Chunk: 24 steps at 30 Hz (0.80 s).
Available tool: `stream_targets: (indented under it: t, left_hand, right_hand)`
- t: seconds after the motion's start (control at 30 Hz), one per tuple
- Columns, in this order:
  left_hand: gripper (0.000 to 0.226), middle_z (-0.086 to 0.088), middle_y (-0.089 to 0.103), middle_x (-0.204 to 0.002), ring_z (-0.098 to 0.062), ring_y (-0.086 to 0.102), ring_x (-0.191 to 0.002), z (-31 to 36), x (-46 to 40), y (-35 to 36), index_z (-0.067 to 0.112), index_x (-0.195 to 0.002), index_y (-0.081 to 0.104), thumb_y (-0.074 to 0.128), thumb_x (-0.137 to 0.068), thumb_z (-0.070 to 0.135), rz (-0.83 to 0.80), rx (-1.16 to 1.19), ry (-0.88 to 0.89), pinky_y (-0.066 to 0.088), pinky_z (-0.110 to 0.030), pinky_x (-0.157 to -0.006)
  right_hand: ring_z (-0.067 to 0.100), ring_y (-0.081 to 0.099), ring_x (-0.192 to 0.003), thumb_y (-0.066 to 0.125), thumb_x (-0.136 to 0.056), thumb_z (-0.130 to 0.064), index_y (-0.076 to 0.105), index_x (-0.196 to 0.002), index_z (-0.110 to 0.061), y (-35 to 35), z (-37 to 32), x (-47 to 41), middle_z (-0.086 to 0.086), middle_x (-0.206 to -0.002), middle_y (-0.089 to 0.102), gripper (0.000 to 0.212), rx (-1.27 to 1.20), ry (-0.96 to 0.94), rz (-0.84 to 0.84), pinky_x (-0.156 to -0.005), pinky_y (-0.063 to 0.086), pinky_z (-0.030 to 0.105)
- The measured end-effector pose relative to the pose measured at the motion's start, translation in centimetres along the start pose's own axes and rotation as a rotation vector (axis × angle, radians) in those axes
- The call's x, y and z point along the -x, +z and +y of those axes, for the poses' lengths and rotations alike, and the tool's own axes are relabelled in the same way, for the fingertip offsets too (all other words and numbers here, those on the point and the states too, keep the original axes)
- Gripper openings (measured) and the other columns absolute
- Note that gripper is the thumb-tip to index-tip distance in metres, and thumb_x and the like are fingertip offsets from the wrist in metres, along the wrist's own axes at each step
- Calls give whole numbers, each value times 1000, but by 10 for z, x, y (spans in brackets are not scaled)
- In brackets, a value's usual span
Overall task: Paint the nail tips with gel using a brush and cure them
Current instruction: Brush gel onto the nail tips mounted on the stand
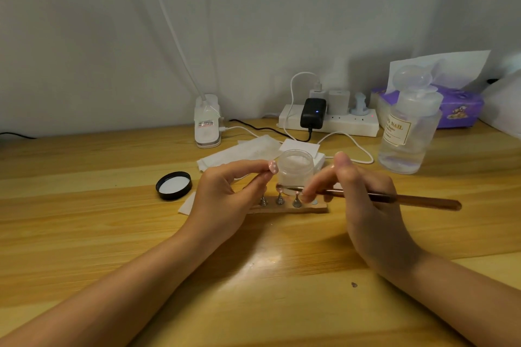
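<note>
While the open gel jar (pixel 296 170) sits just beyond for dipping | left hand (pixel 225 200) pinches nail tip (pixel 273 167) raised | right hand (pixel 363 200) grip closed on brush (pixel 394 198), bristles near it

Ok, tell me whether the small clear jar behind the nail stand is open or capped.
Open. The clear jar has no lid on its mouth, and a black lid lies upside down, white liner up, on the table to its left.

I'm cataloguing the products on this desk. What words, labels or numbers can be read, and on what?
"NAIL": label of the clear pump bottle; the letters before it are cut off and the smaller lines below are blurred.
Sticker on the white lamp clamp: print too small to read.
Purple tissue pack: cartoon picture, no legible text.
</note>
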<state>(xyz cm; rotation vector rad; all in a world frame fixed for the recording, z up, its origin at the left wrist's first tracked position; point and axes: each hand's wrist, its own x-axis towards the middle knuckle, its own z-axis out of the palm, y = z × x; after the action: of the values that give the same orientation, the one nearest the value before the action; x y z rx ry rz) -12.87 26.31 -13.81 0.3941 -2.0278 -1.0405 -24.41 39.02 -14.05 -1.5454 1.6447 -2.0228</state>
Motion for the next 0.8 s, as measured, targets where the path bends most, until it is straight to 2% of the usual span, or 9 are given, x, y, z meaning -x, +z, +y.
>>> stream_targets:
  t: [0.17, 0.23, 0.33, 0.5, 0.6, 0.7, 0.8]
  left_hand:
    - [29, 19, 69, -90, -1, 64, -86, -1, 0, 0, 30, -92, 68, 64, -82, 4, -4, -20, 17, 55, -28, -77]
    - [32, 19, 68, -91, -1, 64, -85, 0, 0, 0, 31, -92, 67, 63, -81, 2, -5, -26, 26, 54, -25, -76]
    - [32, 16, 69, -91, 0, 64, -86, 1, 0, 0, 31, -93, 66, 63, -82, 1, -9, -22, 34, 54, -22, -76]
    - [35, 19, 68, -90, 0, 64, -87, 2, 0, 0, 33, -90, 66, 63, -81, -1, -11, -45, 53, 54, -28, -78]
    - [32, 19, 68, -88, 1, 63, -85, 2, 0, 0, 32, -90, 67, 64, -80, 1, -9, -34, 58, 53, -22, -77]
    - [29, 16, 68, -90, 0, 63, -87, 3, 0, 1, 29, -93, 67, 64, -80, 3, -13, -36, 55, 52, -21, -77]
    - [31, 18, 68, -88, 1, 63, -86, 5, 0, 1, 33, -90, 66, 64, -81, 3, -15, -50, 49, 52, -24, -78]
  right_hand:
    - [1, 60, -82, 32, -89, -39, 65, -81, -20, 2, 2, -3, -9, -79, 66, 39, 94, -9, -21, -73, 43, 12]
    - [4, 61, -80, 33, -88, -40, 66, -77, -19, 2, 2, -2, -6, -75, 67, 41, 96, 3, -26, -74, 45, 17]
    - [7, 61, -72, 32, -90, -36, 66, -67, -14, 0, 1, 1, 3, -68, 66, 46, 45, -25, 9, -71, 43, 13]
    - [2, 60, -84, 32, -89, -38, 64, -82, -21, 2, 1, -4, -11, -80, 65, 37, 141, -32, -33, -76, 45, 17]
    - [7, 63, -79, 33, -90, -36, 66, -74, -18, 2, 2, -2, -4, -74, 67, 41, 118, -35, -36, -78, 47, 25]
    - [5, 61, -72, 32, -90, -34, 64, -66, -17, 0, 0, 0, 3, -66, 65, 43, 50, -55, 17, -72, 43, 13]
    - [5, 60, -78, 32, -89, -37, 65, -76, -17, 1, 1, -2, -5, -73, 65, 41, 103, -41, -19, -73, 44, 17]
